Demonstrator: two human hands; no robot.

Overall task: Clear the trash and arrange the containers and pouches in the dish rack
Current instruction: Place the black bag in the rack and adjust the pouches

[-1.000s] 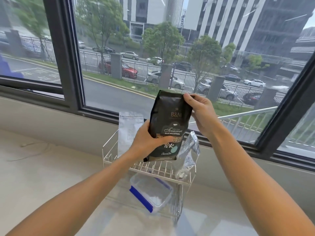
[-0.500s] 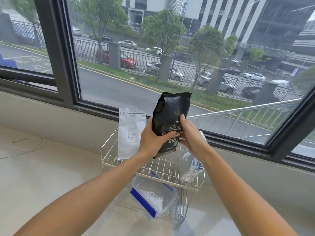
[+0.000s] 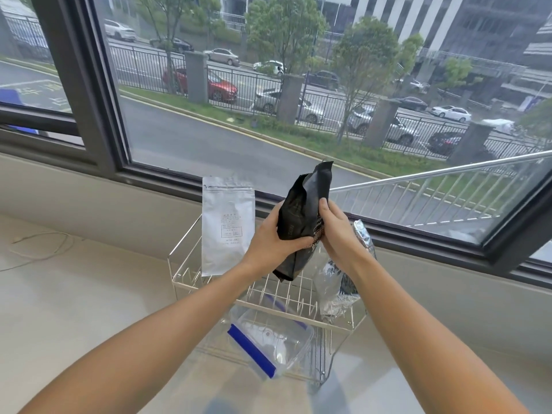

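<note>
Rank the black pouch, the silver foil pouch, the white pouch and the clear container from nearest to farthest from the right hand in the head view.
1. black pouch: gripped by the right hand, above the rack's top tier.
2. silver foil pouch: just below and right of that hand, on the rack's right side.
3. white pouch and clear container: pouch standing at the rack's left, container on the lower tier; too close to rank.

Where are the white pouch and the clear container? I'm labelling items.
white pouch (image 3: pixel 227 231), head view, middle of its front.
clear container (image 3: pixel 276 339), head view, its lid, on the rack's lower tier.
</note>
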